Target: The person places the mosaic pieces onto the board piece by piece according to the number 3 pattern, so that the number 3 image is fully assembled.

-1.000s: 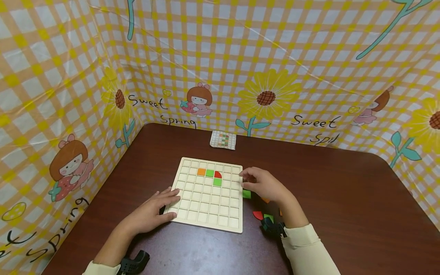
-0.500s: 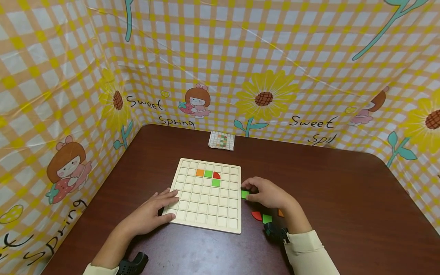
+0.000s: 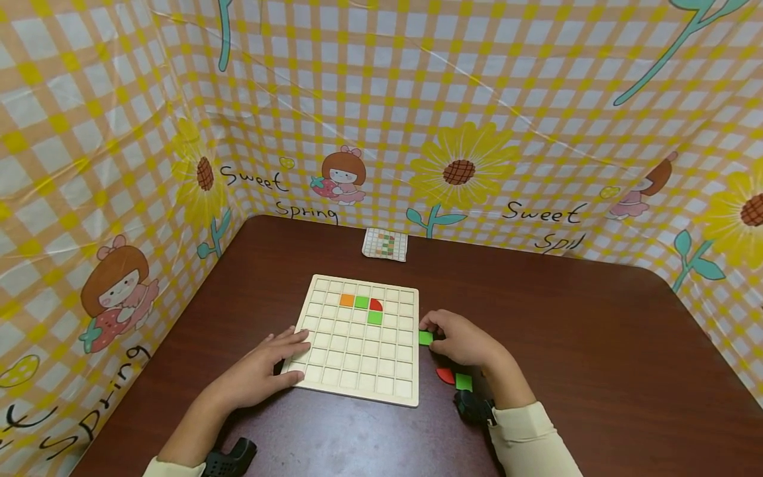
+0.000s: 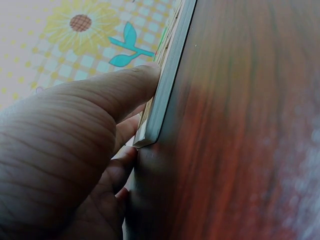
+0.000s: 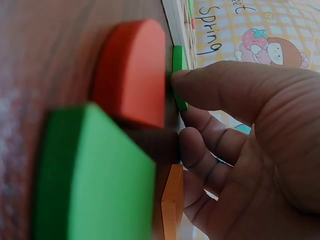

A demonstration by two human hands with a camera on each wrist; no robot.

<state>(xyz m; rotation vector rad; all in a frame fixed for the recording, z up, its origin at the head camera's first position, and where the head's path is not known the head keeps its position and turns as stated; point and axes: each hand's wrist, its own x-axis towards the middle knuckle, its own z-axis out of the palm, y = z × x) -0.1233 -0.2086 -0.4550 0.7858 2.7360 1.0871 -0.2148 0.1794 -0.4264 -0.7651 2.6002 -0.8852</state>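
A pale wooden grid board (image 3: 357, 361) lies on the table. Set in its cells are an orange square tile (image 3: 347, 300), a green square tile (image 3: 361, 302), a red quarter-round tile (image 3: 375, 305) and another green square (image 3: 375, 317). My left hand (image 3: 262, 368) rests on the board's left edge, fingers extended, thumb (image 4: 135, 82) near the front corner. Beside the right edge, my right hand (image 3: 465, 338) has curled thumb and fingers around a loose green square tile (image 3: 425, 338), pinching it. In the right wrist view, my thumb (image 5: 200, 85) touches this tile.
A loose red quarter-round tile (image 3: 445, 375) and green square tile (image 3: 463, 382) lie near my right wrist. An orange tile (image 5: 171, 202) lies below my right fingers in the right wrist view. A patterned card (image 3: 385, 244) sits behind the board, before the checked cloth (image 3: 381, 99).
My right hand has come down from beside the board's upper right edge to the loose green tile. The orange tile beside it is now hidden in the head view. My left hand stays put.
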